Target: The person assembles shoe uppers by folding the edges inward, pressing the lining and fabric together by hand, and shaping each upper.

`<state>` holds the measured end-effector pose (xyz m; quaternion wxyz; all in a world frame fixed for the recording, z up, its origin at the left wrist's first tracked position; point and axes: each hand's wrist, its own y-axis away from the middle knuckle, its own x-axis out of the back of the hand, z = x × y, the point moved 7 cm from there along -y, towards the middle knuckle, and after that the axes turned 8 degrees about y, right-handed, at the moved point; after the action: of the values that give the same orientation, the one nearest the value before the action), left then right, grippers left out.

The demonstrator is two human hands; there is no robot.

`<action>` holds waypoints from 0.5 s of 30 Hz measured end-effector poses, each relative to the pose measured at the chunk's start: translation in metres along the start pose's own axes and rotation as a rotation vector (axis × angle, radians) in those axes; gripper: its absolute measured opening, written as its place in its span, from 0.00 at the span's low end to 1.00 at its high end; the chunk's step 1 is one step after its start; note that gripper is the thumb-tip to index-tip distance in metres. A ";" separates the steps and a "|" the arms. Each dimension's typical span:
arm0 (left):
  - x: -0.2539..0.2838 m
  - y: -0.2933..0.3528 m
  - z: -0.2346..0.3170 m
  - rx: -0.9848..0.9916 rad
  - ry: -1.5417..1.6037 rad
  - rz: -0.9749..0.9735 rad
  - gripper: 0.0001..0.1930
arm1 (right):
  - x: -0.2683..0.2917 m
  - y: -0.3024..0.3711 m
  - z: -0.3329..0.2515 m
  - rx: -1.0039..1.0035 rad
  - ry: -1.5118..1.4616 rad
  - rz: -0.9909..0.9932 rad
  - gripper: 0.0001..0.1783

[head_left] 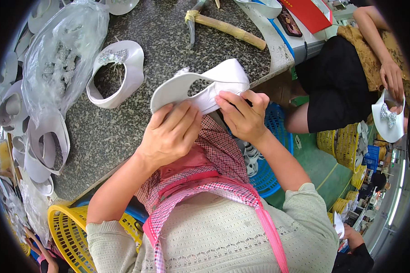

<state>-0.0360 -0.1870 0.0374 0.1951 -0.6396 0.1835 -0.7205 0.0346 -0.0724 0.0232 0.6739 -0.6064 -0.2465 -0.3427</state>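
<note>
I count my bare left hand and bare right hand, two, holding one white, curved, open-centred piece. Left, I see one white, silver-ornamented ring-shaped piece and one crinkled, clear plastic bag; far, one wooden-handled metal hammer, one dark rectangular phone.

A wooden-handled hammer lies near the speckled worktop's right edge; beyond that edge, a phone beside a red box; below the near-left corner, a yellow basket
</note>
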 end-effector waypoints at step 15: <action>-0.005 -0.002 -0.006 0.015 0.020 -0.174 0.16 | -0.005 -0.015 0.000 0.146 0.037 -0.065 0.13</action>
<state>-0.0416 -0.1824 0.0331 0.1347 -0.6446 0.1237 -0.7423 0.0200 -0.0719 0.0285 0.7091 -0.5410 -0.2779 -0.3567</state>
